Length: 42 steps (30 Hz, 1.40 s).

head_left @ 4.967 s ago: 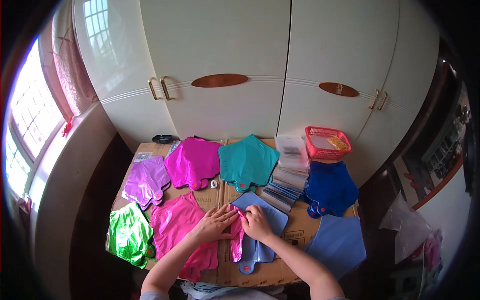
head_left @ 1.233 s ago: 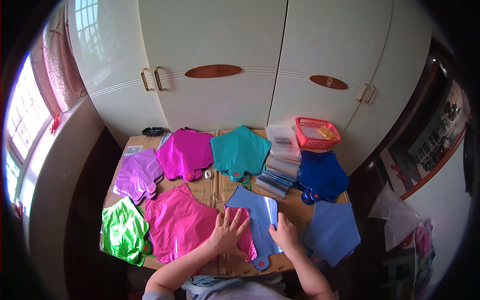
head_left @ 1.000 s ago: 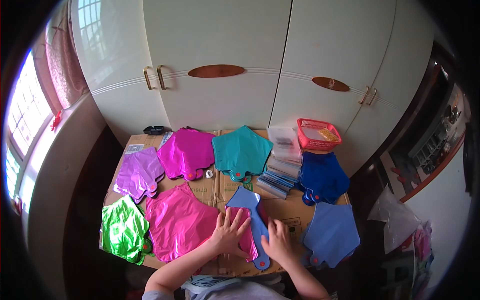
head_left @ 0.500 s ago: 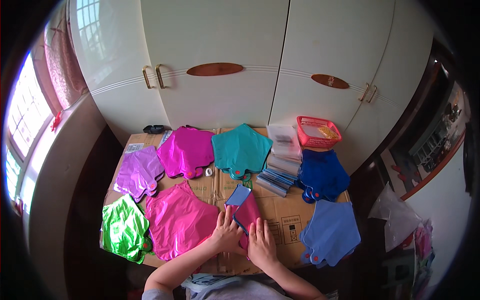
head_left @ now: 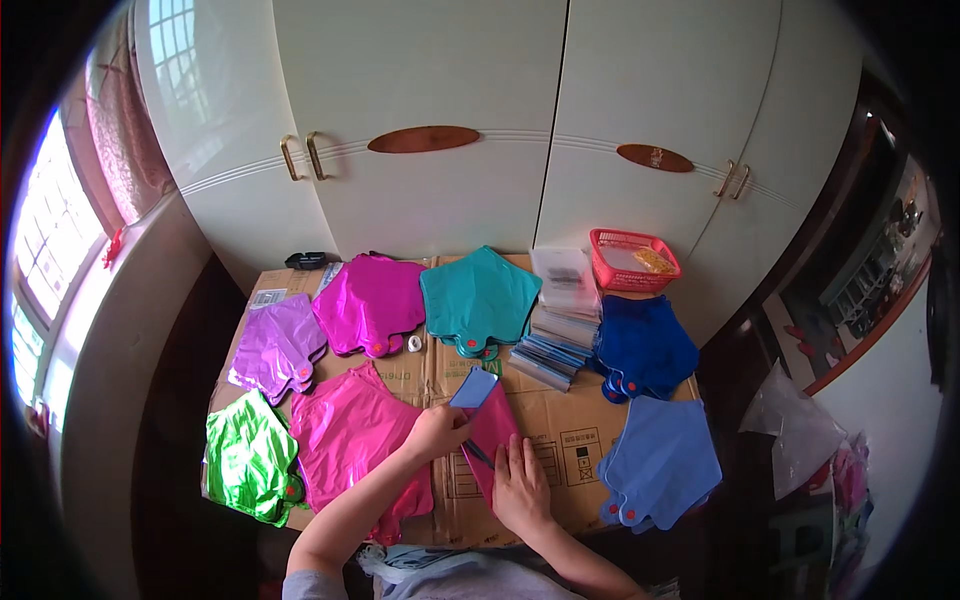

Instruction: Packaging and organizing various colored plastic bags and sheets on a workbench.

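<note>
A narrow folded piece of shiny pink foil [head_left: 497, 412], apparently a flat foil balloon, lies slantwise on the cardboard in front of me. At its far end a light blue card [head_left: 475, 388] shows. My left hand [head_left: 438, 432] is closed at the left edge of the fold, beside the card; its fingertips are partly hidden. A thin dark strip [head_left: 480, 455] runs from that hand across the foil toward my right hand. My right hand [head_left: 521, 485] rests flat on the foil's right edge with its fingers stretched out. A larger pink foil stack [head_left: 355, 440] lies to the left.
Foil stacks in green [head_left: 250, 455], lilac [head_left: 278, 340], magenta [head_left: 368, 300], teal [head_left: 480, 295], dark blue [head_left: 648, 345] and light blue [head_left: 665, 460] ring the cardboard [head_left: 560, 415]. Cards [head_left: 548, 352] and a red basket [head_left: 635, 280] stand at the back right, before white cupboards [head_left: 420, 60].
My left hand has gone from lying spread over the foil to being closed, shifting up and left to its edge. The right hand stays nearly in place, pressing the foil.
</note>
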Available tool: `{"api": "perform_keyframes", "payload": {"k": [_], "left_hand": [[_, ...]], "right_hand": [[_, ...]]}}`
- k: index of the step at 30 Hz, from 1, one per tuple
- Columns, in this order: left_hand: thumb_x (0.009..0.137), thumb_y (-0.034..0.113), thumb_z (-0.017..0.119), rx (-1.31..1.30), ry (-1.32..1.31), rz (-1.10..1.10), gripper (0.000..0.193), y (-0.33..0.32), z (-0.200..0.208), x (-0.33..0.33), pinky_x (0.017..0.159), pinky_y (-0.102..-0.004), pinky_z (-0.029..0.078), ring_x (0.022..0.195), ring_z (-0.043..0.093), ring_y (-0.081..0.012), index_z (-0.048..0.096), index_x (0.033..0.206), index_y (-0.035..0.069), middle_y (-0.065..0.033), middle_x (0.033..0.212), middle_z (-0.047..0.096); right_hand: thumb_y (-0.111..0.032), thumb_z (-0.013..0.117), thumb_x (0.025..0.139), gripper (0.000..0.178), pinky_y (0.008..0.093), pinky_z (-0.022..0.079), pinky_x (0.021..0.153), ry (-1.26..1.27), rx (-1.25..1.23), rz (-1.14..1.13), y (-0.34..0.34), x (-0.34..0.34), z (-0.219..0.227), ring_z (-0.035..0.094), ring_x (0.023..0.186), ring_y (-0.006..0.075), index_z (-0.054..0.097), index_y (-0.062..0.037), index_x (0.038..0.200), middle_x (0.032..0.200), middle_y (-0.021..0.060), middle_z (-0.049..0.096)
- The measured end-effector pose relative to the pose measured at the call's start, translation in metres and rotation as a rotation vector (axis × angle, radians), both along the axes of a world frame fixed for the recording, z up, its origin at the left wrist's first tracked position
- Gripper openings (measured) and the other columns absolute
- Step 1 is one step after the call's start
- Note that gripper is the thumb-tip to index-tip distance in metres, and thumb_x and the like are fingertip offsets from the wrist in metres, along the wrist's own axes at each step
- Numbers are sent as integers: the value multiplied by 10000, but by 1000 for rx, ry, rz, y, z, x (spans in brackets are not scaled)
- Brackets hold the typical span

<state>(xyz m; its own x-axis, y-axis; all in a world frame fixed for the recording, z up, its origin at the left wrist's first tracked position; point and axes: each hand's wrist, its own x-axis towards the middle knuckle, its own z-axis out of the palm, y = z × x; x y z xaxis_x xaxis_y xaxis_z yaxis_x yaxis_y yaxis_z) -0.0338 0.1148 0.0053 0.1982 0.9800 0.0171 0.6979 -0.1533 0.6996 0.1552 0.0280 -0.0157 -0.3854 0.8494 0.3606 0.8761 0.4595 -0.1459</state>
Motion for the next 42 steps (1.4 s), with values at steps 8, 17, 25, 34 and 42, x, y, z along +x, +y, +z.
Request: {"api": "perform_keyframes", "payload": {"k": [8,17,25,34,42], "left_hand": [[663,243,669,-26,145,-32,220,15,-7,-2,662,-411,519,691,651,-300,669,739,36,-138,709,656],[642,245,691,-73,199,-83,214,23,-17,-6,709,-413,519,776,635,-306,660,707,43,-149,747,634],[642,226,686,-37,179,-118,188,19,-11,-4,767,-406,508,854,612,-298,644,695,51,-141,760,633],[644,204,695,4,149,-155,183,19,-18,-7,754,-406,501,850,598,-296,627,694,42,-130,734,628],[630,216,716,6,173,-198,242,22,-20,-11,722,-398,506,835,600,-316,616,742,26,-142,782,609]], "right_hand": [[-154,524,858,434,468,350,1055,-9,-18,27,1,2,-3,377,1292,409,531,59,1235,1348,263,440],[-188,528,881,421,469,309,1084,8,-67,79,0,6,-5,361,1328,348,535,36,1237,1356,226,457],[-196,531,881,440,464,301,1089,37,-104,143,2,20,-6,364,1329,336,516,29,1259,1356,205,466],[-186,516,886,414,467,303,1086,72,-88,152,2,20,-8,398,1312,338,535,0,1255,1330,211,497],[-186,508,891,412,469,312,1079,72,-86,161,3,21,-9,416,1298,344,533,-4,1259,1321,212,507]]}}
